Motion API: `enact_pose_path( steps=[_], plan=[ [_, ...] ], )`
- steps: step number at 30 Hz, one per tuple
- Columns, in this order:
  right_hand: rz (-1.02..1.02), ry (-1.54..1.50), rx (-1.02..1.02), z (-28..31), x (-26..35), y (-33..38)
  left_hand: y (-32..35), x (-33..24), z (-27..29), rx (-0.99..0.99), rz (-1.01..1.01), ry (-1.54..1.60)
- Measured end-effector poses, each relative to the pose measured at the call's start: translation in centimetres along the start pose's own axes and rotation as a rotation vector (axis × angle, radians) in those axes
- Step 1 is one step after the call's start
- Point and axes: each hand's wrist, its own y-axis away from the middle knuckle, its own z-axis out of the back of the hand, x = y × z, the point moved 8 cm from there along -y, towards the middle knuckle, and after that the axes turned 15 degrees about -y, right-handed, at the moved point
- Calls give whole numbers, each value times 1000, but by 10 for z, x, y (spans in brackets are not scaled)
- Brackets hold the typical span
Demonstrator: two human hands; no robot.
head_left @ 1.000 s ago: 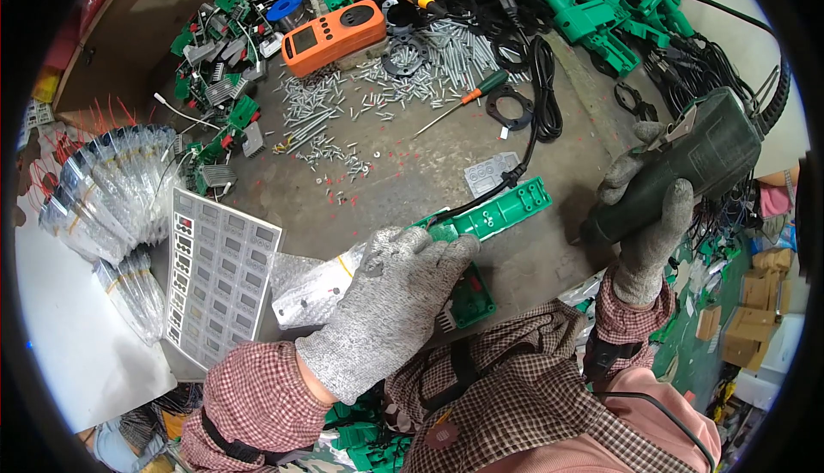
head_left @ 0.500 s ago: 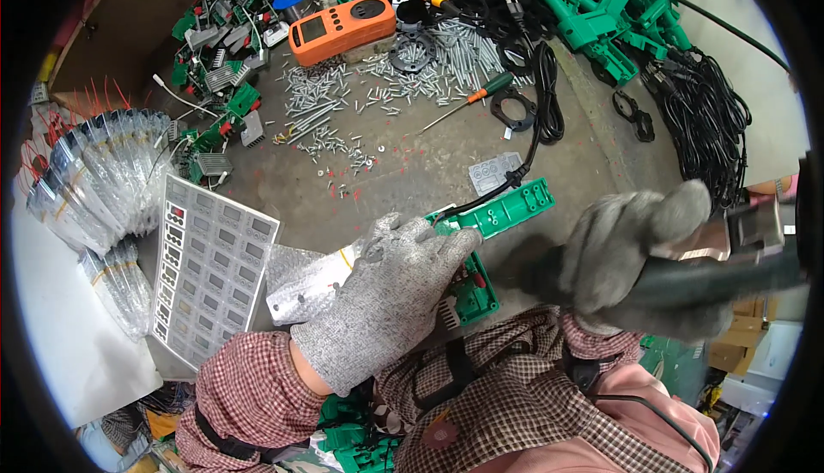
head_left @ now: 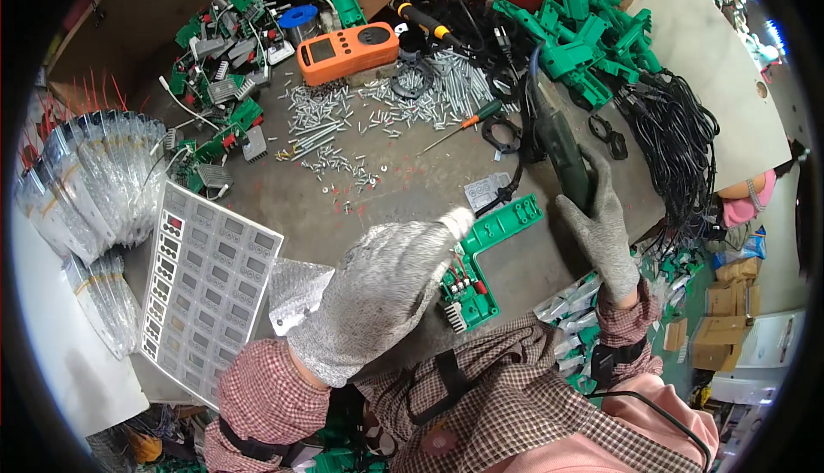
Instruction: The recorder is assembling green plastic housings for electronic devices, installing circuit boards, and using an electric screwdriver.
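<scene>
An L-shaped green plastic housing (head_left: 508,224) lies open in front of me, with terminals, a red part and a white finned piece (head_left: 455,317) in its near arm. A black power cord (head_left: 511,183) runs to its far arm. My left hand (head_left: 373,271), in a grey glove and smeared by motion, is at the housing's left side; its fingers are hard to make out. My right hand (head_left: 605,228), gloved too, is closed around the lower end of a dark power screwdriver (head_left: 562,151) held upright to the right of the housing.
Loose screws (head_left: 322,112), an orange meter (head_left: 350,52) and a hand screwdriver (head_left: 463,127) lie farther back. Green housings (head_left: 575,44) and black cords (head_left: 674,125) are heaped at right. A label sheet (head_left: 210,275), bagged parts (head_left: 107,172) and circuit assemblies (head_left: 227,87) are at left.
My right hand has swung the power screwdriver from lying sideways at the right to upright, farther forward. My left hand has drawn back slightly, uncovering more of the housing's terminals.
</scene>
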Motion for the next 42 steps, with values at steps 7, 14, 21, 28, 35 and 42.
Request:
enact_pose_path(
  steps=[7,14,21,28,35,42],
  plan=[
    [141,-157,310,-58,85,-5,24,26,-13,-44,468,559],
    [-463,-853,651,-143,76,6,58,82,6,-426,854,773],
    [30,-600,572,-132,103,-6,-4,-10,15,256,-185,-851],
    [266,-498,481,-115,116,-5,-18,-3,25,207,-27,-653],
    [330,-535,532,-116,113,-3,32,25,-8,415,959,590],
    [314,-564,589,-119,115,0,2,16,8,420,327,-62]
  ],
)
